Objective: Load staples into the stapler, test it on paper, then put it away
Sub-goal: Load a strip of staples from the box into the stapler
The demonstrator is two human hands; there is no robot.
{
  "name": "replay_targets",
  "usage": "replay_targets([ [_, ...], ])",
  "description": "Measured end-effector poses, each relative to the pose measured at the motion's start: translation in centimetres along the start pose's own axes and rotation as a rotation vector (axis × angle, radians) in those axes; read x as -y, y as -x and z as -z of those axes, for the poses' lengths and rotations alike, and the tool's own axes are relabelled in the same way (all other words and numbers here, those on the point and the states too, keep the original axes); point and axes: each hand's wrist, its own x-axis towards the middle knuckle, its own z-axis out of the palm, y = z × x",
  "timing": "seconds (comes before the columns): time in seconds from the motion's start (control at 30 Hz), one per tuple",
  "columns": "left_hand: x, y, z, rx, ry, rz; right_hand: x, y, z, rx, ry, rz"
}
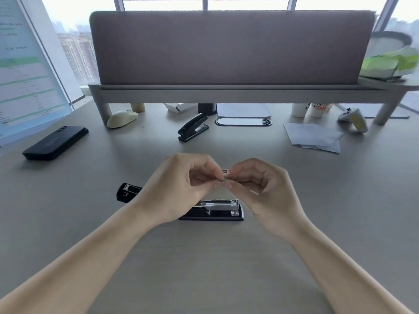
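So the stapler point(218, 207) is lying flat on the matte grey desk point(204, 268), opened right out: shiny metal staple channel facing up over a glossy black base, with its black top cover point(127, 192) swung out to the left. Just above it both hands meet, left hand point(179, 189) and right hand point(265, 196), each with thumb and forefinger pinching the same tiny pale piece point(224, 174) and the other fingers loosely curled; it's too small to tell exactly what it is. Further back there's a second stapler point(193, 128), black and closed, a loose fan of white paper sheets point(314, 137) off to the right, a rounded cream mouse point(122, 118), a flat black phone point(55, 142) on the left, and a fabric-looking grey partition point(231, 48) behind everything
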Motion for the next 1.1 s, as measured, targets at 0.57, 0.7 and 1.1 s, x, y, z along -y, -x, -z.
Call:
replay_targets([
  [0.57, 0.3, 2.8, -1.3, -0.009, -0.25, -0.146, -0.7, 1.7, 1.7, 0.183, 0.265, -0.069],
  [0.7, 0.5, 2.8, -1.5, -0.017, -0.255, -0.165, -1.0, 1.6, 1.7, 0.178, 0.26, -0.066],
  [1.1, 1.3, 2.9, -1.8, -0.036, -0.271, -0.167, -0.9, 1.7, 1.6, 0.149, 0.294, -0.014],
])
